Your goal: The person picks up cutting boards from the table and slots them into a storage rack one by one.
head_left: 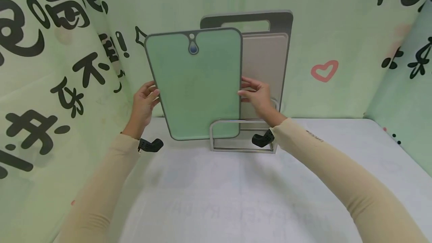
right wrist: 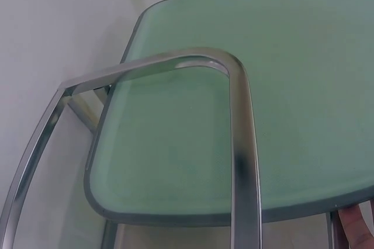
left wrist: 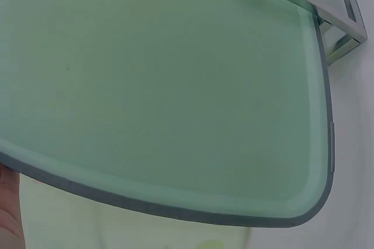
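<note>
A green cutting board with a dark grey rim and a drop-shaped mark near its top stands tilted slightly to the left. My left hand grips its left edge, thumb in front. On the opposite edge my right hand pinches it between thumb and fingers. The board's lower right corner sits behind the front bar of a metal rack; its lower left part sticks out past the rack. In the right wrist view the rack's frame crosses in front of the green board.
Behind the green board stands a larger grey cutting board with a handle slot, upright in the rack and partly hidden. The white table meets a printed green cloth at the back and sides.
</note>
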{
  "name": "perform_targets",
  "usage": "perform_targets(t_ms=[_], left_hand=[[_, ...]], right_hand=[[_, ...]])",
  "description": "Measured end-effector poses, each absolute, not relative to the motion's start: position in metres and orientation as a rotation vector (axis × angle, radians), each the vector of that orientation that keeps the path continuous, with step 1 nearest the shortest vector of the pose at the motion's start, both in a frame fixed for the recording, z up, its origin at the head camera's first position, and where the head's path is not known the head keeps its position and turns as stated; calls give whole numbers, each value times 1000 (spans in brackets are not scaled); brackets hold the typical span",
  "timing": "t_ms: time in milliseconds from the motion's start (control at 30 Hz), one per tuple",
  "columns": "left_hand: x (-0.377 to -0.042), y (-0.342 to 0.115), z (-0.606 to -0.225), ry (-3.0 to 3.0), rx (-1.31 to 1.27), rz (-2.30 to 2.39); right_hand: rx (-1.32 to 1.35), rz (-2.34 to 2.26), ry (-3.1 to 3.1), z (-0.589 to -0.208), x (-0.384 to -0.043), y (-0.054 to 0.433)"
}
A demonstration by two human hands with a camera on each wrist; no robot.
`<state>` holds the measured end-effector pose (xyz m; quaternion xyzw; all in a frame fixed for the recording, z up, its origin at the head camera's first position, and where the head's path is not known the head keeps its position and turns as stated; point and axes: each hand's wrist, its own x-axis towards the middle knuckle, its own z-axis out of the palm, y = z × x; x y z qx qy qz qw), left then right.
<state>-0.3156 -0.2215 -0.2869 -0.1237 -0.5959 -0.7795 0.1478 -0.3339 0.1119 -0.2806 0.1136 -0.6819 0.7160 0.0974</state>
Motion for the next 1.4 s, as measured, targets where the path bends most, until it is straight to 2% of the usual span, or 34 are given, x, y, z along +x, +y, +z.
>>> perform_targets(t_ms=[1400], left_hand=[[-330,-162,-285,-1771,-379,-2230]], right_hand=[[334,2168,-1935,-283,-322,171]])
